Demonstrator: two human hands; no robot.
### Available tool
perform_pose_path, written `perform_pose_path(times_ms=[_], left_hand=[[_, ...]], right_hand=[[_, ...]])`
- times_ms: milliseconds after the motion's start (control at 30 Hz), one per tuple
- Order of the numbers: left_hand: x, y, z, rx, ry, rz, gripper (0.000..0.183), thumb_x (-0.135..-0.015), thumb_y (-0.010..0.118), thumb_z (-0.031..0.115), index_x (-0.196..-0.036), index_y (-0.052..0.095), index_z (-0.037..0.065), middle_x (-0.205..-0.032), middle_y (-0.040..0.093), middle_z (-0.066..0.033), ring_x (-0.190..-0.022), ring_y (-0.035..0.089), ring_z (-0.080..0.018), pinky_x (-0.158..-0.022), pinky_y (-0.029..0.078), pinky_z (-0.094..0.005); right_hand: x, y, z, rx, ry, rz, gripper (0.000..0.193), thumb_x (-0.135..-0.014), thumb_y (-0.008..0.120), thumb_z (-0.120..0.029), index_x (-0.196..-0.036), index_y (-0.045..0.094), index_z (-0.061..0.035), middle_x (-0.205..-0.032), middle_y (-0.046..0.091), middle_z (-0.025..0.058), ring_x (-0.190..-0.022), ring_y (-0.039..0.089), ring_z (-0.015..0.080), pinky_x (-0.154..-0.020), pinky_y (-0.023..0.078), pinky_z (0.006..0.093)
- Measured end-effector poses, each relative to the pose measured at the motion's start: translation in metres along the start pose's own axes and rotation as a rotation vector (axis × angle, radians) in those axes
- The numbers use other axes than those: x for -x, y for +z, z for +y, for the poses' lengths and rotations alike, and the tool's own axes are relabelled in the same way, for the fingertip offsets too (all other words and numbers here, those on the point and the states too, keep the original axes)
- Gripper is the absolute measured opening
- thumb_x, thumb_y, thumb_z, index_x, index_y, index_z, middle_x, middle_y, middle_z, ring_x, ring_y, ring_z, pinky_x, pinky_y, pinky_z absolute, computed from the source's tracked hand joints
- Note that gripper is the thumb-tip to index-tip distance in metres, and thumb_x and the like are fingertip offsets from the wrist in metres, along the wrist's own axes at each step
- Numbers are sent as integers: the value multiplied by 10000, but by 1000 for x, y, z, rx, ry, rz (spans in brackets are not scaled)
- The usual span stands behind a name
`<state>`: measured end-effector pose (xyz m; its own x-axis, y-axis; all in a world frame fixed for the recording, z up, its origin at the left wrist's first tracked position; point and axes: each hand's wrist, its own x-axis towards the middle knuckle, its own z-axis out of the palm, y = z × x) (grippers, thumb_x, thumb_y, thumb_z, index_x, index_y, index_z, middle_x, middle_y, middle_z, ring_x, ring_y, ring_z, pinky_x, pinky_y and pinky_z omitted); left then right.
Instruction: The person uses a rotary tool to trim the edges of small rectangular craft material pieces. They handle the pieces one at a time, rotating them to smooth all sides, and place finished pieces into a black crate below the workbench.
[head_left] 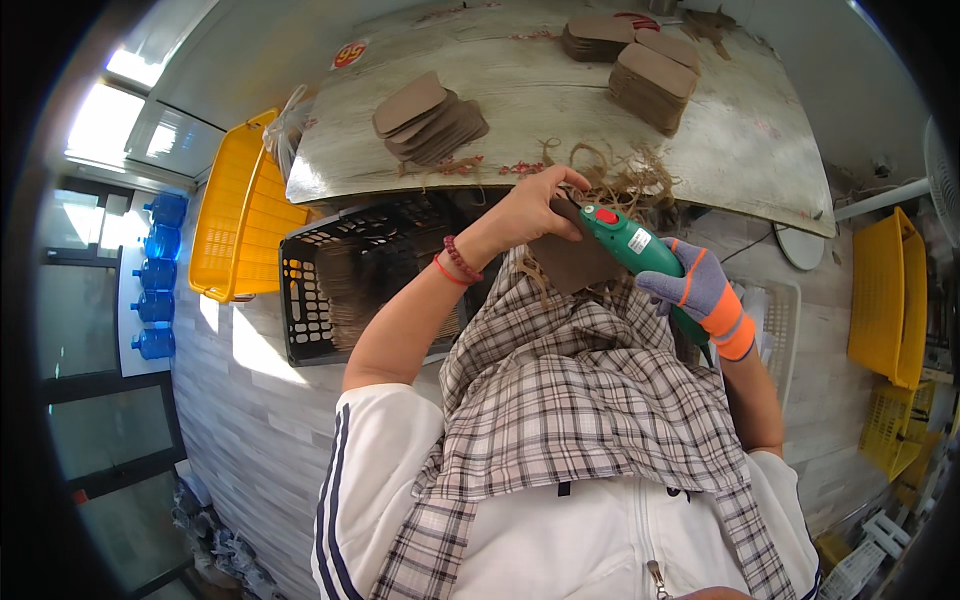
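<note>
A worker in a plaid apron [590,400] grips a green power tool [630,242] in a gloved right hand [700,285], at 3 o'clock on a clock face laid over the view, fingers wrapped around its body. At 1 o'clock, the bare left hand [553,208] pinches a flat brown piece [580,264] between thumb and fingers; the piece sits toward 2 o'clock, above the apron, with the tool's nose at its upper edge. Whether the nose touches it cannot be told.

The tool carries a red switch [605,215] and a white label [640,240], its print too small to read. A round red sticker [349,54] with large pale figures marks the table [540,90] at 11 o'clock.

Stringy brown scraps [640,178] gather along the table edge at 2 o'clock. A stack of brown pieces [430,120] leans over near 12, and another stack [652,88] rises at 1. A black crate [305,318] holding more pieces stands at 9, with a yellow basket [215,235] at 10.
</note>
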<state>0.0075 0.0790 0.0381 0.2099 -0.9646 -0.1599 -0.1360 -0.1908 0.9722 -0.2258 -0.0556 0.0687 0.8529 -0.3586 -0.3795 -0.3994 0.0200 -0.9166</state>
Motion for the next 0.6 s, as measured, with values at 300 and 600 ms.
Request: perform_pose_path(times_ms=[300,600], left_hand=[[25,-127,-30,222,105,612,321,-823,583,-38,-1134,593,40,-1036,624,-74,-911,592,-162,-828,503,-294],[-28,-235,-56,-564,-189,1115,376,-782,660,80,-1149,589,44,-1190,551,-170,-1117,519,-306,-952,409,-415]], right_hand=[[-6,-1,16,-174,26,91,436,-789,744,-176,-1111,545,41,-746,597,39,-555,550,80,-462,475,229],[-3,-17,34,-161,5,198,357,-809,716,-168,-1059,551,26,-720,597,44,-543,558,88,-471,466,227]])
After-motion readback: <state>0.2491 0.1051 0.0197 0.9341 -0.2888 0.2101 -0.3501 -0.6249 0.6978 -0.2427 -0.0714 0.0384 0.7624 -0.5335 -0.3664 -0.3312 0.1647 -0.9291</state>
